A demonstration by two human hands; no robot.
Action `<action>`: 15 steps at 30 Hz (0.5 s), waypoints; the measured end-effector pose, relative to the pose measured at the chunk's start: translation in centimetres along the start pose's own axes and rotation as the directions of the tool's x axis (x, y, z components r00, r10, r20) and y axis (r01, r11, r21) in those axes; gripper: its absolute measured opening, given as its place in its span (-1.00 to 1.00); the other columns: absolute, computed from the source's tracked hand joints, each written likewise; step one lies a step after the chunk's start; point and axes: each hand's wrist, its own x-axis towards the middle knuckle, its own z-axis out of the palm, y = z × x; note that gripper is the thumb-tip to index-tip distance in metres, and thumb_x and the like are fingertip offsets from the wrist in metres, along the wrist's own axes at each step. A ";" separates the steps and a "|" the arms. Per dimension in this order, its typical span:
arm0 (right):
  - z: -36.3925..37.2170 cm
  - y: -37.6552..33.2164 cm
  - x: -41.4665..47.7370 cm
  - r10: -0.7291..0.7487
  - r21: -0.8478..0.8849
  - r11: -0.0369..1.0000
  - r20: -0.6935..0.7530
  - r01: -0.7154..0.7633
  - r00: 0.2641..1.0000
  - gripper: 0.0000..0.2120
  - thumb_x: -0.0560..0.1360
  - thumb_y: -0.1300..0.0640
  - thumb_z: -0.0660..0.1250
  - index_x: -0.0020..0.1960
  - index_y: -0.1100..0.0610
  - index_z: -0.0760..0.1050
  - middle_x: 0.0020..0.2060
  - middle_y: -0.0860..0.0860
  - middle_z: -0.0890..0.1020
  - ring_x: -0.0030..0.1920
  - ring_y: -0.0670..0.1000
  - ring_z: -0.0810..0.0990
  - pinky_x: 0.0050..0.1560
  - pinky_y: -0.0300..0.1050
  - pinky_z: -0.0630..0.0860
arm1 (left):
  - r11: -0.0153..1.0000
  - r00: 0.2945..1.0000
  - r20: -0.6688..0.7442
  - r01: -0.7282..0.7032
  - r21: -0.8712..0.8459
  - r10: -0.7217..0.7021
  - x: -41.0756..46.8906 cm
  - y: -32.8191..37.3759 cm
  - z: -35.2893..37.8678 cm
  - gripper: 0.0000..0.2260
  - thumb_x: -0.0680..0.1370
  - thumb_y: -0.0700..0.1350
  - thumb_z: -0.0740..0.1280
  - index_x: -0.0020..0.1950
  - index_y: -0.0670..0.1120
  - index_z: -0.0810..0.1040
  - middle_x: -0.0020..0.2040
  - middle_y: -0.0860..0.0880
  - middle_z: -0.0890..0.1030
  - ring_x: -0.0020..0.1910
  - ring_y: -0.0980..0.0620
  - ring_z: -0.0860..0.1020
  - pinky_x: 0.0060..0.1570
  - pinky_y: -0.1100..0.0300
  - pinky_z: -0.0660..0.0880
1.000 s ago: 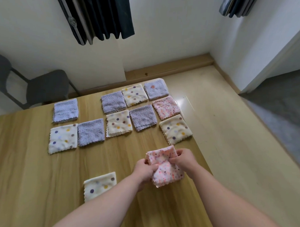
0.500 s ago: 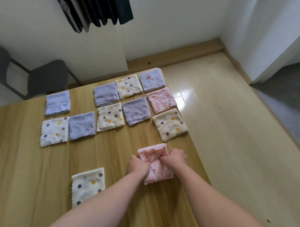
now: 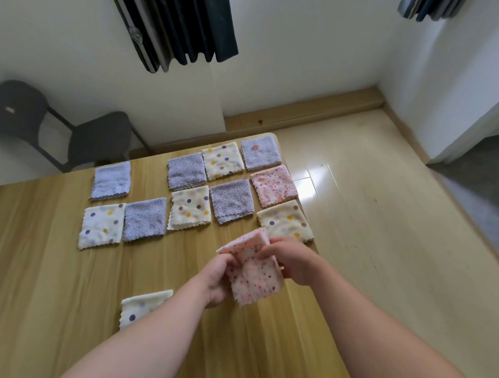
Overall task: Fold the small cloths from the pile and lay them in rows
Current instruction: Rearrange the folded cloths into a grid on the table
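You hold the pink speckled cloth (image 3: pixel 253 279) in both hands over the table (image 3: pixel 42 266), near its right edge. Your left hand (image 3: pixel 220 275) pinches the left side. Your right hand (image 3: pixel 294 261) grips the right side, fingers curled on the fabric. The cloth is part folded, with its long axis running away from you: the folded end points at the far rows and the scalloped end points toward you. A cream dotted cloth (image 3: pixel 142 306) lies flat by your left forearm.

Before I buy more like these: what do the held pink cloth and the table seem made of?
The held pink cloth looks like soft matte fabric, perhaps cotton or microfibre: it folds limply, with zigzag edges and printed dots. The table looks like pale wood or laminate: straight grain lines, faint sheen.
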 end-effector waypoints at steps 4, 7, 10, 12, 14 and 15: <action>-2.0 -2.6 0.6 -0.040 0.086 0.996 0.038 0.036 0.998 -0.73 0.47 0.29 0.41 0.14 0.10 0.67 0.01 0.10 0.74 0.00 0.14 0.73 -0.06 0.10 0.68 | 0.998 0.992 0.122 -0.029 -0.061 0.037 -0.1 2.8 1.2 -0.63 0.38 -0.25 0.25 0.16 -0.21 0.62 0.11 -0.25 0.66 0.12 -0.22 0.59 0.33 -0.17 0.45; -3.9 -3.9 1.8 -0.063 0.073 0.995 -0.020 0.065 0.998 -0.69 0.48 0.33 0.38 0.16 0.08 0.64 0.04 0.12 0.73 0.05 0.18 0.71 0.06 0.25 0.65 | 0.996 0.992 0.090 -0.092 0.015 0.090 1.0 5.1 2.3 -0.69 0.47 -0.26 0.31 0.20 -0.22 0.60 0.09 -0.21 0.69 0.08 -0.19 0.64 0.26 -0.12 0.52; -5.6 -5.4 3.1 -0.094 0.066 0.993 -0.074 0.099 0.993 -0.66 0.49 0.36 0.35 0.17 0.05 0.62 0.05 0.12 0.71 0.08 0.21 0.69 0.12 0.35 0.60 | 0.989 0.987 0.075 -0.142 0.042 0.139 1.9 7.4 3.6 -0.70 0.52 -0.24 0.38 0.24 -0.24 0.59 -0.01 -0.15 0.72 -0.01 -0.13 0.66 0.11 -0.01 0.58; -6.7 -6.4 4.0 -0.122 0.068 0.990 -0.069 0.127 0.990 -0.63 0.51 0.38 0.31 0.20 0.02 0.60 0.08 0.11 0.70 0.09 0.18 0.69 0.10 0.31 0.62 | 0.990 0.986 0.094 -0.141 0.001 0.140 2.6 8.8 4.4 -0.67 0.49 -0.21 0.44 0.24 -0.23 0.60 -0.02 -0.13 0.73 -0.01 -0.12 0.68 0.05 0.01 0.61; -7.7 -7.3 4.9 -0.143 0.088 0.985 -0.034 0.146 0.989 -0.60 0.51 0.38 0.29 0.22 0.00 0.61 0.11 0.10 0.70 0.11 0.18 0.69 0.10 0.31 0.62 | 0.994 0.981 0.157 -0.109 -0.029 0.112 3.3 9.9 4.9 -0.63 0.48 -0.19 0.46 0.27 -0.22 0.59 0.11 -0.19 0.71 0.11 -0.17 0.67 0.15 -0.05 0.58; -8.2 -7.7 5.6 -0.147 0.103 0.984 -0.016 0.148 0.989 -0.58 0.51 0.39 0.29 0.23 0.00 0.62 0.12 0.10 0.70 0.12 0.20 0.68 0.11 0.31 0.62 | 0.995 0.977 0.190 -0.093 -0.030 0.097 3.8 10.5 5.2 -0.61 0.48 -0.18 0.46 0.30 -0.22 0.58 0.17 -0.21 0.68 0.17 -0.19 0.65 0.22 -0.09 0.55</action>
